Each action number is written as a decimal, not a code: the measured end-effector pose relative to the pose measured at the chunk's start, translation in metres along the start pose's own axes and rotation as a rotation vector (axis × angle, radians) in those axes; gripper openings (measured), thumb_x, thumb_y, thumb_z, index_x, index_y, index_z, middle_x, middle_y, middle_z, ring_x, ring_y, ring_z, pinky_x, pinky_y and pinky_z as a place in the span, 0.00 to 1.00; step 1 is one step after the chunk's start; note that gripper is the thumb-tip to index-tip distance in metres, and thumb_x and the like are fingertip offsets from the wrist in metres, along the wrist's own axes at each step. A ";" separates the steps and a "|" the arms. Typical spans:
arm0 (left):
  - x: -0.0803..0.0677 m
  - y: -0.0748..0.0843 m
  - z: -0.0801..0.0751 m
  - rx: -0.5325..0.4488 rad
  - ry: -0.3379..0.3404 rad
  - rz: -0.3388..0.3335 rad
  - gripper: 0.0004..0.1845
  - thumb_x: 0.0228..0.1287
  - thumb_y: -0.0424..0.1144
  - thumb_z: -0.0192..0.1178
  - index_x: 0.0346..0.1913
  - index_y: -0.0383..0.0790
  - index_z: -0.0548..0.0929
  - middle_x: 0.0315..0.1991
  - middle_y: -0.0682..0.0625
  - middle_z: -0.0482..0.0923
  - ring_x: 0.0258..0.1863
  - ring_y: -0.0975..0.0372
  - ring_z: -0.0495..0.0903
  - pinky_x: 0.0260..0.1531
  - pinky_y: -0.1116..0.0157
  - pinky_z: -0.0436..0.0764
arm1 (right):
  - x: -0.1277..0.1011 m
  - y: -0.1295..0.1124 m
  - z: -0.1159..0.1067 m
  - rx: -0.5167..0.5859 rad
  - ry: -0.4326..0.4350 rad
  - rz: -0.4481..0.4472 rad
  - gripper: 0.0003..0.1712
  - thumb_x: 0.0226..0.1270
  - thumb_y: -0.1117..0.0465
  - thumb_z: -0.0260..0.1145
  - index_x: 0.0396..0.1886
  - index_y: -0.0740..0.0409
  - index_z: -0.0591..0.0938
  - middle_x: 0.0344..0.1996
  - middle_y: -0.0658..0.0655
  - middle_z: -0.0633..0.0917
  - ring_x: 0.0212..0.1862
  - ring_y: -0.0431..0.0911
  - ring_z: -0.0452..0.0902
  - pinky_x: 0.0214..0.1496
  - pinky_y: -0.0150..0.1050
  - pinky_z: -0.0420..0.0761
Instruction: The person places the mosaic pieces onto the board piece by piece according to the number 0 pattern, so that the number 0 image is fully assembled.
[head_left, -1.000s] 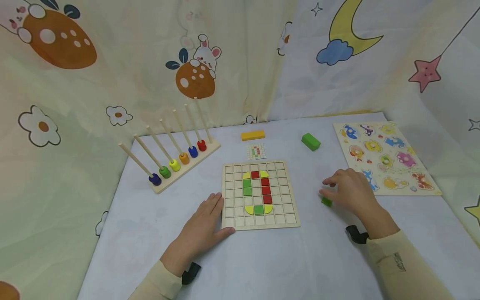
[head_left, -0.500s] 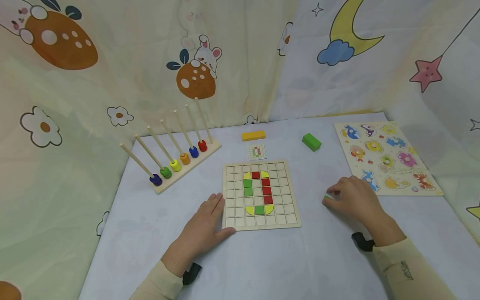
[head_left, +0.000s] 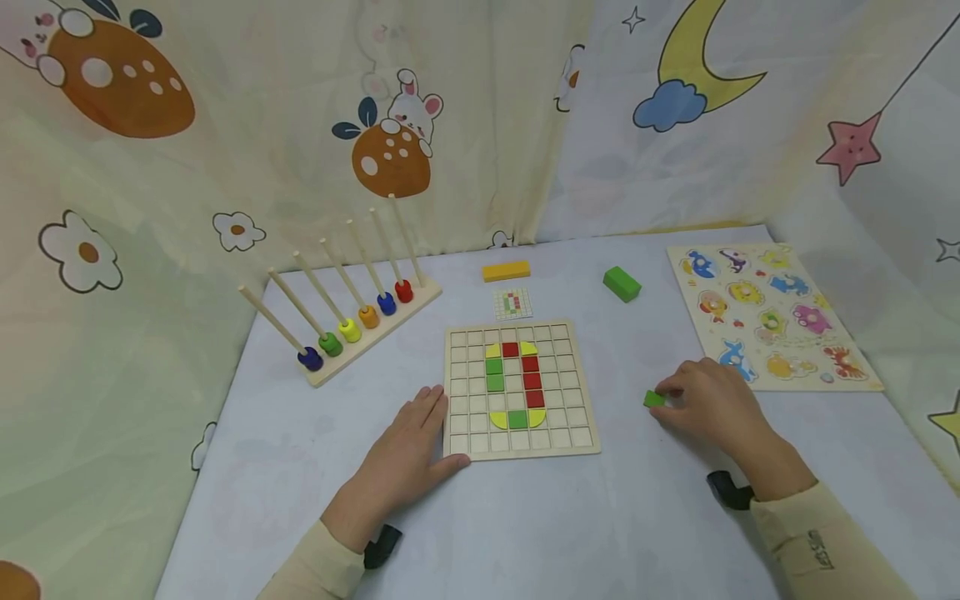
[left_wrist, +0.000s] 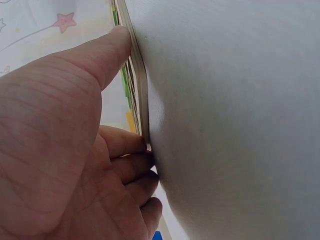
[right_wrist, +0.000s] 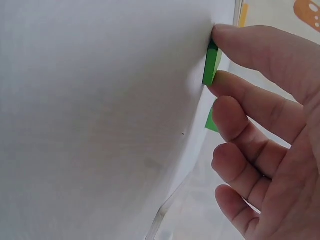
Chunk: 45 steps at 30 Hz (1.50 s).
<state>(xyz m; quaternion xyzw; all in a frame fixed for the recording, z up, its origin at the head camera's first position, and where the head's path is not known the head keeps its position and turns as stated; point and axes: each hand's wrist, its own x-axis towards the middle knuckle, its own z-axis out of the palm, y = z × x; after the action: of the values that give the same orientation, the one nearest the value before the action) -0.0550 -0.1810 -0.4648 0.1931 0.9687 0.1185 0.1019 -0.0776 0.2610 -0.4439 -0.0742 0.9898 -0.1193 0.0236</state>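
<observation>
My right hand (head_left: 712, 404) is low over the table, to the right of the grid board. Its thumb and index finger pinch a small green square tile (right_wrist: 212, 62) by two opposite edges, while the other fingers curl loosely. The wooden grid board (head_left: 465, 421) lies flat in the middle, carrying a ring of red, green and yellow tiles. Against that board's left side rests my left hand (head_left: 401, 454), fingers extended along the edge and thumb at the near left corner. In the left wrist view, the board's edge (left_wrist: 141, 95) meets the fingertips.
A small pattern card (head_left: 513, 304) and a yellow bar (head_left: 506, 271) lie behind the board. Farther right are a green block (head_left: 622, 284) and an animal picture board (head_left: 757, 333). A peg rack (head_left: 375, 329) with coloured beads stands at the back left.
My right hand has shifted a little toward me and to the right, coming down onto the green tile and pinching it. The left hand stays in place at the board.
</observation>
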 end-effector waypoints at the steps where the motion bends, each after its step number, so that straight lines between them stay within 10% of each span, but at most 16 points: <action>1: 0.000 0.000 0.000 0.002 -0.001 -0.001 0.56 0.66 0.70 0.63 0.83 0.37 0.56 0.86 0.45 0.50 0.86 0.51 0.47 0.85 0.51 0.55 | 0.000 -0.001 0.000 -0.002 -0.001 0.000 0.14 0.52 0.50 0.84 0.37 0.50 0.94 0.34 0.50 0.90 0.39 0.48 0.78 0.40 0.47 0.73; 45: 0.000 0.001 0.000 -0.003 -0.014 -0.030 0.56 0.65 0.70 0.64 0.84 0.40 0.56 0.86 0.47 0.49 0.87 0.53 0.47 0.85 0.51 0.55 | 0.040 -0.069 -0.019 0.016 0.044 -0.114 0.15 0.54 0.51 0.82 0.40 0.51 0.94 0.34 0.51 0.89 0.42 0.49 0.76 0.51 0.53 0.76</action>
<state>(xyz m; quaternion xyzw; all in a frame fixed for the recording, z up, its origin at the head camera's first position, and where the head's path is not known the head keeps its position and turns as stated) -0.0548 -0.1802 -0.4648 0.1790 0.9706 0.1169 0.1105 -0.1088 0.1926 -0.4103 -0.1276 0.9833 -0.1299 -0.0042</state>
